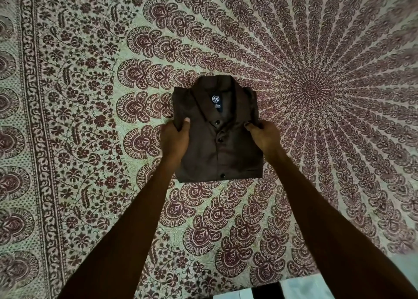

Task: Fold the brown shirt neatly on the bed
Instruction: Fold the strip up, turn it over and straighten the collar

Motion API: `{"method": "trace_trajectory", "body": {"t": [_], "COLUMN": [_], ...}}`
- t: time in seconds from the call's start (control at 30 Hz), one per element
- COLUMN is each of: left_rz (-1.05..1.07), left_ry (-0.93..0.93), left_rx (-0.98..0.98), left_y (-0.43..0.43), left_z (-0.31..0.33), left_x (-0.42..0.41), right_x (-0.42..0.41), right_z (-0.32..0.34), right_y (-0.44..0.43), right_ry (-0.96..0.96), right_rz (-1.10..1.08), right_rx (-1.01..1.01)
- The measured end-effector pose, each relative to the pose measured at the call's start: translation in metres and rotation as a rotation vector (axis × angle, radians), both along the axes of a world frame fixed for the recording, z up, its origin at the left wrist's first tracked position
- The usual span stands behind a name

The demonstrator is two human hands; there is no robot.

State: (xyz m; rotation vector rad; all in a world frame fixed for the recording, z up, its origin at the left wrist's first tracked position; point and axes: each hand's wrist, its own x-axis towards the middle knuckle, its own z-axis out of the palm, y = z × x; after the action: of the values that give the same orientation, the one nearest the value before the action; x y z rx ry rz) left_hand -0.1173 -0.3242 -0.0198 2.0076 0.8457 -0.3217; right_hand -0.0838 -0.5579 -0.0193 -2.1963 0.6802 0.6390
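The brown shirt [217, 145] lies folded into a compact rectangle on the bed [294, 61], collar toward the far side, dark label and black buttons facing up. My left hand [175, 138] grips the shirt's left edge, thumb on top and fingers tucked under the fabric. On the right edge, my right hand [265, 135] holds the shirt with its fingertips pinching the cloth near the shoulder. Both forearms reach in from the bottom of the view.
The bed is covered by a cream sheet with a dark red mandala print and a floral border strip [34, 140] at the left. The bed's near edge and a strip of pale floor [294, 287] show at the bottom right.
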Motion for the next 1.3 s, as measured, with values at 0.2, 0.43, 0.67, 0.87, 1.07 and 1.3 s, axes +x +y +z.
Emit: {"method": "trace_trajectory", "body": {"t": [0.2, 0.43, 0.67, 0.87, 1.07, 1.3], "left_rz": [0.112, 0.218, 0.388, 0.462, 0.437, 0.315], "left_ry": [0.022, -0.061, -0.117, -0.127, -0.199, -0.248], "left_rx": [-0.418, -0.577, -0.622, -0.484, -0.349, -0.263], "left_y": [0.008, 0.055, 0.144, 0.244, 0.327, 0.393], "left_z": [0.013, 0.068, 0.087, 0.07, 0.048, 0.019], "left_x": [-0.012, -0.095, -0.246, -0.364, -0.411, -0.429], "right_x": [-0.031, -0.128, -0.253, -0.353, -0.403, -0.418], "right_z": [0.015, 0.087, 0.109, 0.089, 0.062, 0.031], "right_y": [0.015, 0.055, 0.146, 0.247, 0.334, 0.399], "right_ry": [-0.164, -0.299, -0.302, -0.291, -0.339, -0.477], "right_rz": [0.073, 0.086, 0.129, 0.228, 0.257, 0.295], "right_rx": [0.058, 0.229, 0.38, 0.336, 0.324, 0.154]}}
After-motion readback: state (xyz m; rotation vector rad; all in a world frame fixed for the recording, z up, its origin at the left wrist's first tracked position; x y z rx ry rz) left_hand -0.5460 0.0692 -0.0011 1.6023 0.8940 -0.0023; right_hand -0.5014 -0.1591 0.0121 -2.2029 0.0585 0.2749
